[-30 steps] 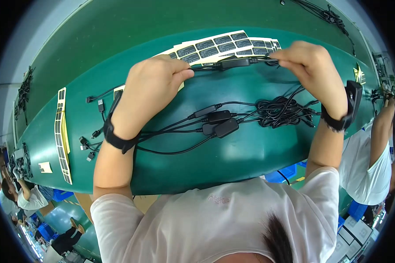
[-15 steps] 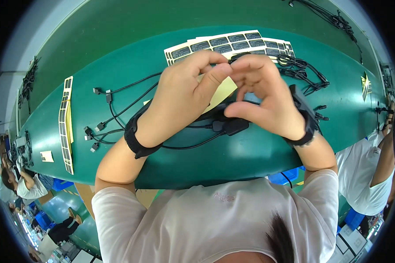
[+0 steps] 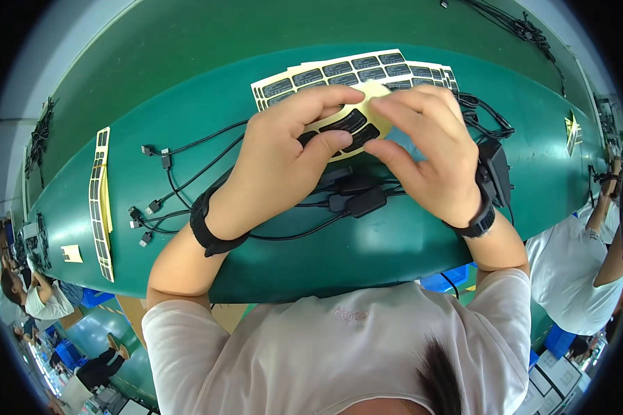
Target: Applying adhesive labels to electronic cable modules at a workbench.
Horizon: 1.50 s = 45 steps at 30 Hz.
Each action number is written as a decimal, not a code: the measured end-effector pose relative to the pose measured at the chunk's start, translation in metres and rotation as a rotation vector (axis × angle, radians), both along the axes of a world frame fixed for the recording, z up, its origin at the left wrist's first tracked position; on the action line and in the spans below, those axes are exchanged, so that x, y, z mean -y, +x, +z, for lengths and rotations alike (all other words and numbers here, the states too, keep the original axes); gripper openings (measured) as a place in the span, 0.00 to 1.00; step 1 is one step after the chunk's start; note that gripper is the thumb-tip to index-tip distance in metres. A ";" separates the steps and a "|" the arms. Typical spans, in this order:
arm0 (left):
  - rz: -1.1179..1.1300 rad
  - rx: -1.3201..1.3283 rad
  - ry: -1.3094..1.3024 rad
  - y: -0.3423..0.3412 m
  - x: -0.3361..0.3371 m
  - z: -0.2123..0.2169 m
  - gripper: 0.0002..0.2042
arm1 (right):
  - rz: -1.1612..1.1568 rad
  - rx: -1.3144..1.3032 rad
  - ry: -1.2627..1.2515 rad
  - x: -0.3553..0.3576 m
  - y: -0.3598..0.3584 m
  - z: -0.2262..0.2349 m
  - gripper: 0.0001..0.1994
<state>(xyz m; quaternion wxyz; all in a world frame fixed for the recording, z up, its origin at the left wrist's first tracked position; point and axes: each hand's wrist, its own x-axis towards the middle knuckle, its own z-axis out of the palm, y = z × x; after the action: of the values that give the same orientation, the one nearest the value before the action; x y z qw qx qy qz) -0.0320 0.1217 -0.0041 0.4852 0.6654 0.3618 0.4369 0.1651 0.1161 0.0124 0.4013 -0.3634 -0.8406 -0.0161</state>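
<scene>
My left hand (image 3: 277,142) pinches a yellow-backed sheet of black labels (image 3: 355,111), which is bent and tilted above the table. At the sheet's right end, my right hand (image 3: 426,138) has its curved thumb and fingers against the edge; whether a label is lifted between them is hidden. Below the hands lie black cables with small box-shaped modules (image 3: 365,202). Their plugs (image 3: 154,207) spread out to the left. Beyond my hands, more label sheets (image 3: 277,87) lie overlapped.
On the green table (image 3: 304,266), a long strip of label sheets (image 3: 100,207) lies at the left, with a small paper piece (image 3: 71,254) beside it. A coiled black cable (image 3: 488,114) and a black device (image 3: 493,166) are at the right. Co-workers sit at both sides.
The label sheet has turned so its black labels now face up into view. My right hand has come against its right end, and the fingers of both hands have shifted.
</scene>
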 end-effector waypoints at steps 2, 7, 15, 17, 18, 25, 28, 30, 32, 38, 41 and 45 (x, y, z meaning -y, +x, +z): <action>0.000 0.041 -0.015 0.001 0.000 -0.002 0.16 | 0.042 -0.091 -0.094 0.000 -0.001 -0.009 0.16; 0.018 -0.033 0.146 -0.001 -0.006 -0.008 0.10 | 0.072 -0.199 -0.297 0.002 0.002 -0.021 0.14; 0.052 -0.229 0.137 0.000 0.001 -0.002 0.10 | 0.074 -0.120 -0.156 0.001 -0.003 -0.021 0.12; 0.100 -0.202 0.105 0.003 0.004 -0.001 0.11 | 0.074 -0.116 -0.063 0.001 -0.003 -0.019 0.12; 0.100 -0.202 0.104 0.003 0.005 -0.001 0.11 | 0.074 -0.114 -0.017 0.002 -0.003 -0.019 0.12; 0.107 -0.129 0.030 0.006 0.007 -0.002 0.13 | 0.089 -0.102 -0.005 0.000 -0.001 -0.021 0.13; 0.119 -0.128 0.067 0.006 0.010 -0.002 0.12 | 0.063 -0.086 0.024 0.001 0.000 -0.021 0.13; 0.123 -0.127 0.085 0.006 0.010 -0.002 0.12 | 0.051 -0.002 0.150 0.003 0.000 -0.021 0.12; 0.133 -0.148 0.035 0.006 0.009 -0.001 0.12 | 0.078 0.053 0.173 0.007 0.000 -0.018 0.12; 0.275 -0.274 0.085 -0.012 -0.012 0.004 0.10 | 0.385 -0.092 -0.203 0.015 0.016 0.026 0.12; 0.027 -0.318 -0.018 -0.041 -0.021 0.035 0.09 | 0.265 -0.040 -0.487 0.012 0.036 0.015 0.17; -0.727 -0.382 0.140 -0.068 -0.029 0.046 0.09 | 0.143 -0.028 -0.633 0.010 0.027 -0.017 0.25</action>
<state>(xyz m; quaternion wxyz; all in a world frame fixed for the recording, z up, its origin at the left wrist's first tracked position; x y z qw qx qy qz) -0.1002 0.1503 0.0419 0.4856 0.8503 0.1564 0.1293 0.1919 0.1058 -0.0048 0.2802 -0.4102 -0.8217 0.2793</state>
